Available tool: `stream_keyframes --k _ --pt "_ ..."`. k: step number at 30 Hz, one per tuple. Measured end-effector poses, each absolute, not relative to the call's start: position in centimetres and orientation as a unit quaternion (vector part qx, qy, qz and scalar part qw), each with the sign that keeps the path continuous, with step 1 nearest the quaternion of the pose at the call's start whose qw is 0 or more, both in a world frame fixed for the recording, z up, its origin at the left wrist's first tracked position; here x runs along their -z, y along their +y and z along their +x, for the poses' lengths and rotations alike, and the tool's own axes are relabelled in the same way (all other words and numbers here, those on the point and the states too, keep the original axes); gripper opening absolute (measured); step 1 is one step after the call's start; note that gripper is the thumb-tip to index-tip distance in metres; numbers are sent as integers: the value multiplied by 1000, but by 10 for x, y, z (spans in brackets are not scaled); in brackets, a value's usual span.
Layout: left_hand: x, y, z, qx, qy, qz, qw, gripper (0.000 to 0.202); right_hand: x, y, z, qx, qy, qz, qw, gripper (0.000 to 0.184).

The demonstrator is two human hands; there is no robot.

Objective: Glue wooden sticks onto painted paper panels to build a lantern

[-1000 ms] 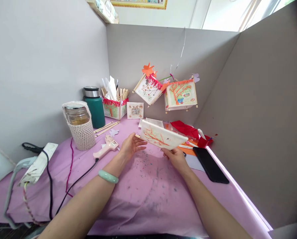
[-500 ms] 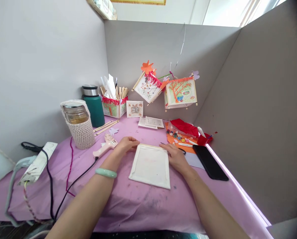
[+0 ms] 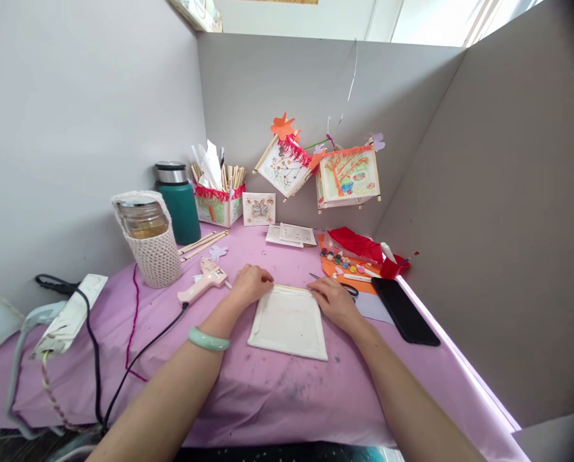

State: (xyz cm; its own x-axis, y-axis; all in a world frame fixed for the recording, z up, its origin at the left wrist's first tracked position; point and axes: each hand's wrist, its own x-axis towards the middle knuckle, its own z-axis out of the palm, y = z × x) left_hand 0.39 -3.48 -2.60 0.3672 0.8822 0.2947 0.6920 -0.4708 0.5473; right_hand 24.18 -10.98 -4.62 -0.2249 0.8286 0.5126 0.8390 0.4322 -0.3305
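A white cloth-covered square panel (image 3: 289, 324) lies flat on the purple tablecloth in front of me, its folded borders showing. A thin pale wooden stick (image 3: 291, 288) runs along its far edge. At the stick's left end, my left hand (image 3: 252, 283), below a pale green bangle (image 3: 208, 339), is closed with curled fingers. My right hand (image 3: 334, 299) is closed over the far right corner, fingertips at the stick's other end. The fingers hide both ends of the stick. Scissors (image 3: 350, 290) lie just beyond my right hand, partly covered.
Left of my hand is a pink glue gun (image 3: 203, 282) with a black cord. A jar in a knitted holder (image 3: 156, 253) and a green flask (image 3: 180, 212) stand behind it. A black phone (image 3: 405, 311) lies right. Decorated paper lanterns (image 3: 347, 176) hang at the back.
Both hands have come slightly closer together along the panel's far edge, and the left fingers have curled in more. The right hand has uncovered more of the scissors' handles.
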Motion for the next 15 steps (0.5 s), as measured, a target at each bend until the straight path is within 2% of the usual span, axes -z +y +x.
stream_keyframes --k 7,15 --pt "29 -35 10 -274 460 835 127 19 44 -109 242 18 -741 -570 355 20" --pt "23 -38 14 -198 496 838 116 22 49 -104 235 3 -746 -584 319 15"
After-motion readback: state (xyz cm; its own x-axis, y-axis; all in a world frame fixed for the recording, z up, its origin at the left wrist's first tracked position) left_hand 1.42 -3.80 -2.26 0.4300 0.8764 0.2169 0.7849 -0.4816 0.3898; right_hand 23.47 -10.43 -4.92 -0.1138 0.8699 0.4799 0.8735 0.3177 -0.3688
